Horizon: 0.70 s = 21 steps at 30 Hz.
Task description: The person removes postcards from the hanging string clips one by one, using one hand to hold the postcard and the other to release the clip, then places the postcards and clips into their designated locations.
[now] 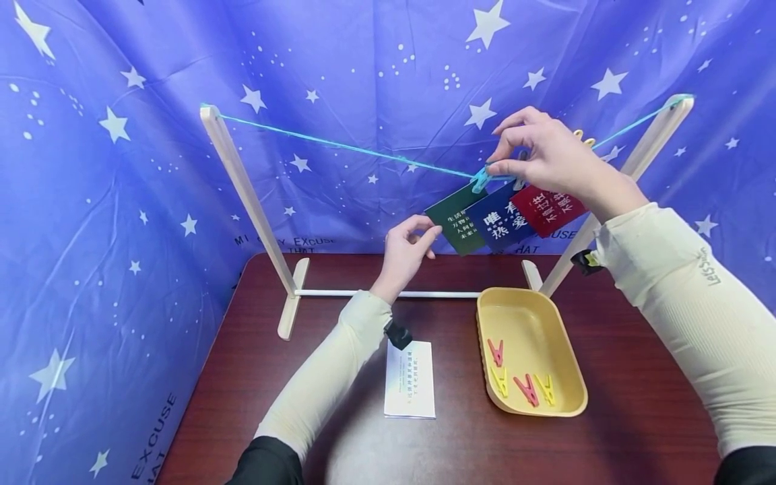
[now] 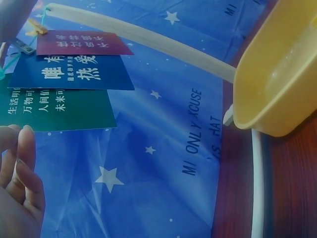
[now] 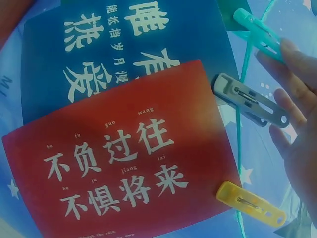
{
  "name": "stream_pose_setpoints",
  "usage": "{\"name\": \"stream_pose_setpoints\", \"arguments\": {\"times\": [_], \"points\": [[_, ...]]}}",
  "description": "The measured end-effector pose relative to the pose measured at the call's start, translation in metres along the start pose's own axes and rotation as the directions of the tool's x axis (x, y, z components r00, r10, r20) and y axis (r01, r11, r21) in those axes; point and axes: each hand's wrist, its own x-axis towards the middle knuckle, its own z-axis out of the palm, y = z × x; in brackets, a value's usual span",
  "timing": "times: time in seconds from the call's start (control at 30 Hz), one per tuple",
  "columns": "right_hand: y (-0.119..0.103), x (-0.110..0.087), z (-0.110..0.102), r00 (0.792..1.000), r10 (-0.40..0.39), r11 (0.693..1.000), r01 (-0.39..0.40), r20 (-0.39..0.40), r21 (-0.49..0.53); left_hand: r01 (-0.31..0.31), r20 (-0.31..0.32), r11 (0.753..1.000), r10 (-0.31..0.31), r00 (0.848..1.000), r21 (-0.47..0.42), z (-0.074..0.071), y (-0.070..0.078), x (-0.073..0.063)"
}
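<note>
Three cards hang on a teal string (image 1: 339,145): a green card (image 1: 455,219), a blue card (image 1: 498,219) and a red card (image 1: 554,212), overlapping one another. My left hand (image 1: 403,252) pinches the green card's left edge between thumb and finger. Up at the string, my right hand (image 1: 548,151) pinches a teal clothespin (image 3: 257,32), whose jaws are at the green card's top edge. A grey clothespin (image 3: 247,99) grips the blue card and a yellow clothespin (image 3: 250,204) the red one. Whether the teal jaws are fully closed on the card cannot be made out.
Wooden posts (image 1: 245,195) hold the string, joined low down by a white rod (image 1: 439,294). A yellow tray (image 1: 533,303) contains several red and yellow clothespins. A white card (image 1: 409,384) lies on the dark table (image 1: 242,411), and a starry blue curtain (image 1: 376,67) hangs behind.
</note>
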Motion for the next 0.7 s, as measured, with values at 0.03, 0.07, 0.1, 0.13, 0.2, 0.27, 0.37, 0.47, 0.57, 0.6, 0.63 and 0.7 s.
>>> {"name": "stream_pose_setpoints", "arguments": {"times": [0.03, 0.07, 0.1, 0.13, 0.2, 0.27, 0.37, 0.47, 0.57, 0.6, 0.63, 0.7], "points": [[0.0, -0.001, 0.001, 1.0, -0.002, 1.0, 0.002, -0.015, -0.007, -0.003, 0.001, 1.0, 0.003, 1.0, 0.002, 0.0, 0.0, 0.0], [0.001, -0.001, 0.001, 1.0, -0.006, 1.0, 0.005, -0.029, -0.013, -0.006, 0.003, 1.0, 0.006, 1.0, 0.002, -0.001, -0.001, 0.0], [0.0, -0.002, 0.002, 0.999, -0.005, 1.0, 0.004, -0.042, -0.019, -0.007, 0.004, 1.0, 0.007, 1.0, 0.003, -0.001, -0.001, -0.001], [0.0, -0.003, 0.002, 0.998, -0.005, 1.0, 0.004, -0.055, -0.024, -0.009, 0.004, 1.0, 0.009, 1.0, 0.004, -0.002, -0.001, -0.001], [-0.001, -0.005, 0.002, 0.997, 0.001, 1.0, -0.003, -0.079, -0.027, -0.012, 0.004, 1.0, 0.012, 1.0, 0.003, -0.003, -0.001, -0.001], [-0.002, -0.006, 0.002, 0.995, 0.0, 1.0, -0.003, -0.097, -0.025, -0.014, 0.003, 1.0, 0.014, 1.0, -0.007, -0.004, -0.002, -0.001], [-0.003, -0.007, 0.001, 0.993, 0.0, 1.0, -0.002, -0.119, -0.02, -0.012, -0.003, 1.0, 0.012, 1.0, -0.013, -0.005, -0.002, -0.002], [-0.003, -0.007, 0.002, 0.99, -0.003, 1.0, 0.0, -0.141, -0.016, -0.011, -0.014, 1.0, 0.011, 1.0, -0.009, -0.007, -0.003, -0.003], [-0.003, -0.008, 0.002, 0.986, -0.002, 1.0, -0.001, -0.169, -0.016, -0.01, -0.021, 1.0, 0.01, 1.0, -0.008, -0.01, -0.005, -0.003], [-0.003, -0.008, 0.002, 0.984, -0.003, 1.0, 0.0, -0.178, -0.017, -0.01, -0.022, 1.0, 0.01, 1.0, -0.009, -0.01, -0.006, -0.003], [-0.003, -0.008, 0.002, 0.982, -0.002, 1.0, -0.001, -0.187, -0.018, -0.009, -0.024, 1.0, 0.009, 1.0, -0.009, -0.011, -0.006, -0.004], [-0.003, -0.008, 0.002, 0.979, 0.005, 1.0, -0.008, -0.202, -0.015, -0.007, -0.026, 1.0, 0.007, 1.0, -0.008, -0.013, -0.007, -0.004]]}}
